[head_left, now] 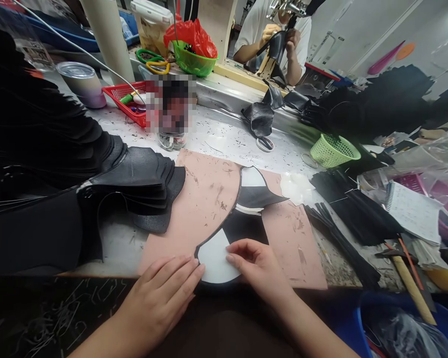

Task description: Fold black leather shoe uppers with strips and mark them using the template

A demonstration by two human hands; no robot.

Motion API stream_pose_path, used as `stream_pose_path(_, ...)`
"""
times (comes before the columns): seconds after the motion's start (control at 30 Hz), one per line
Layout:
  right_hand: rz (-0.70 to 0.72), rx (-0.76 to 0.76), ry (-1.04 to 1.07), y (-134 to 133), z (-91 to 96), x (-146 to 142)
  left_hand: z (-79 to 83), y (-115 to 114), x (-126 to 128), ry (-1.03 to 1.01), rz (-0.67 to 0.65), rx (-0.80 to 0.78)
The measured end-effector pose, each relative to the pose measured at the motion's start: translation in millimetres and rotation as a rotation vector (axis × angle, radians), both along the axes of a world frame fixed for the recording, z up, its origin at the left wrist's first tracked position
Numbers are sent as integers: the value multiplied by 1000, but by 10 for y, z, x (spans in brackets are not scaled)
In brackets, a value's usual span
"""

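A curved black leather piece [247,228] lies on a pink board, with white backing patches on its face. The largest white patch [214,256] covers its rounded near end; a smaller white patch [253,177] is at the far end. A narrow white strip [249,209] crosses the middle. My left hand [168,283] lies flat, fingers stretched out, its fingertips touching the left edge of the near end. Above the right side of the large patch, my right hand [256,266] has thumb and index finger drawn into a pinch; anything between them is too small to make out.
Tall stacks of black leather pieces [145,174] stand left of the pink board [205,194]. Behind are a red basket [123,102], a tumbler [82,84] and a green basket [334,150]. A hammer [414,288] lies right. Across the bench, another person [302,44] handles black leather at a machine.
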State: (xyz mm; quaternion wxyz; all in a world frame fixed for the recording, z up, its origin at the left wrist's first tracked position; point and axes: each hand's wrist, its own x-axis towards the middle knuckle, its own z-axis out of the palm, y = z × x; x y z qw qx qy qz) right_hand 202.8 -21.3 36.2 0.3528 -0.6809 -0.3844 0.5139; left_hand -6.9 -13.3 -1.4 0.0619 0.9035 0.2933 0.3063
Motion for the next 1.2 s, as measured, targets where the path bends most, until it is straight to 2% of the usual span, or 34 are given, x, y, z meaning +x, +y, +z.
stream_pose_path(0.3, 64, 140, -121, -8, -66, 14, -9, 4, 26, 44, 37, 52)
stream_pose_path(0.57, 109, 184, -241, 7, -77, 27, 15, 18, 46, 83, 40, 84)
stream_pose_path(0.8, 340, 399, -613, -17, -18, -16, 74, 73, 85, 118, 33, 63)
stream_pose_path(0.97, 333, 550, -987, -58, -136, 41, 105, 140, 164, 188, -30, 139)
stream_pose_path(1.1, 440, 621, -1093, -69, -220, 97, 174, 213, 282, 265, -16, 192)
stream_pose_path(1.2, 489, 572, -1130, -26, -178, 74, 255, 305, 408, 340, -23, 159)
